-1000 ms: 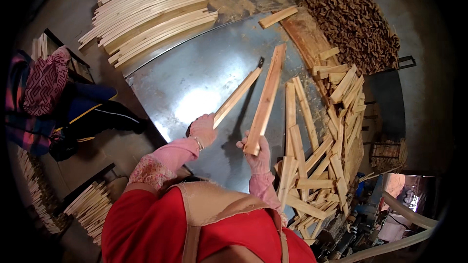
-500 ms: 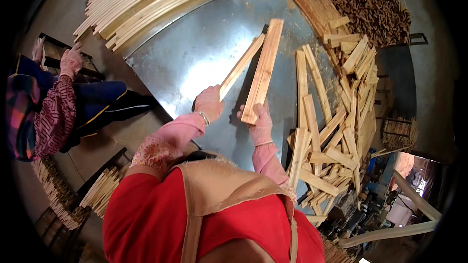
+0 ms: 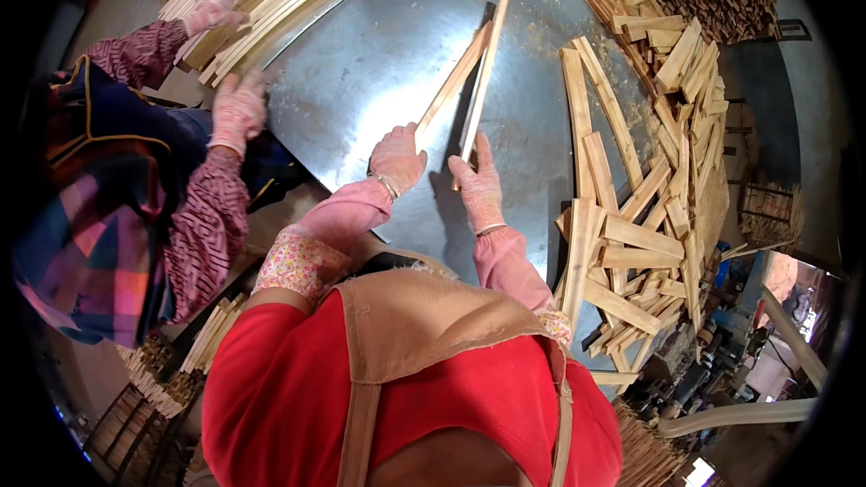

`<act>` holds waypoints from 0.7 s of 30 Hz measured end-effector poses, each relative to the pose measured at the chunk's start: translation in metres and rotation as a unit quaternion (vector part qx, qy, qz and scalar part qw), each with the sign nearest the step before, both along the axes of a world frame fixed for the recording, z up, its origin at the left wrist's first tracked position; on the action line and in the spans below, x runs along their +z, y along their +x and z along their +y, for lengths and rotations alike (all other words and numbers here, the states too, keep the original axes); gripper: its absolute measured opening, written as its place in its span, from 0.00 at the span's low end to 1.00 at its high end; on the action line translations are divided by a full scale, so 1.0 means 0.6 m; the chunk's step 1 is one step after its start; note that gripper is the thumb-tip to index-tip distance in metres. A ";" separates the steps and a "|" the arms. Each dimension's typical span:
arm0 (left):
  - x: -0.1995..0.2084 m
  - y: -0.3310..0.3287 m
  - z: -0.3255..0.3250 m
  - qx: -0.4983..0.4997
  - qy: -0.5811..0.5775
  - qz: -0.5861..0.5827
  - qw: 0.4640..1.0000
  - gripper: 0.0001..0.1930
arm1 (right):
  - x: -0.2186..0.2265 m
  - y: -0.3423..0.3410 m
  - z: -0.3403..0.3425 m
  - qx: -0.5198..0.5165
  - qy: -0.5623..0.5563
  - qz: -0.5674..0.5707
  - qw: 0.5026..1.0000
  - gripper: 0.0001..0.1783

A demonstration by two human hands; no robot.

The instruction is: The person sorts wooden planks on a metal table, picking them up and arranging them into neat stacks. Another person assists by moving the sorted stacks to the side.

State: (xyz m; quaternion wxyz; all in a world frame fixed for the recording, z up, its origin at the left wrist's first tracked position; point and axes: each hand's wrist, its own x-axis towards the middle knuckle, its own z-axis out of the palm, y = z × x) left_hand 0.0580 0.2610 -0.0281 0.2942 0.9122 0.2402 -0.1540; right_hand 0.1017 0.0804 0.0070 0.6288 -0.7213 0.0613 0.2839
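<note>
Both of my hands wear pale pink gloves above a grey metal tabletop (image 3: 334, 81). My left hand (image 3: 398, 158) is closed round the near end of a narrow wooden strip (image 3: 451, 81) that slants away to the upper right. In my right hand (image 3: 478, 185) is the near end of a second wooden strip (image 3: 488, 59), turned so that its thin edge faces up. The far ends of the two strips lie close to each other, and their near ends are spread apart.
Loose wooden pieces (image 3: 631, 234) lie in a jumbled heap along the right side. Long pale strips (image 3: 298, 18) lie side by side at the upper left. A co-worker's gloved hand (image 3: 221, 4) is over them, the other hand (image 3: 239, 108) by the table corner.
The strip in my right hand has turned from its broad face onto its thin edge. The co-worker has come nearer, with hands now by the long strips and the table corner.
</note>
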 end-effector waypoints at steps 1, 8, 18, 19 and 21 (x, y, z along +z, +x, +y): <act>0.002 -0.005 -0.002 0.000 -0.006 0.005 1.000 0.37 | 0.003 -0.001 0.004 0.030 -0.052 -0.016 0.998 0.56; 0.021 0.003 0.000 0.008 -0.004 -0.005 1.000 0.34 | 0.010 0.010 0.000 0.012 -0.058 -0.016 0.998 0.47; 0.010 -0.005 -0.006 -0.001 0.010 -0.012 1.000 0.33 | -0.036 -0.037 -0.053 -0.094 0.065 -0.040 0.993 0.27; 0.013 -0.006 -0.006 -0.002 0.006 -0.003 1.000 0.33 | -0.032 -0.038 -0.059 -0.086 0.060 -0.047 0.993 0.28; 0.020 -0.004 -0.011 -0.003 0.001 0.005 1.000 0.32 | -0.040 -0.042 -0.067 -0.117 0.100 -0.041 0.987 0.28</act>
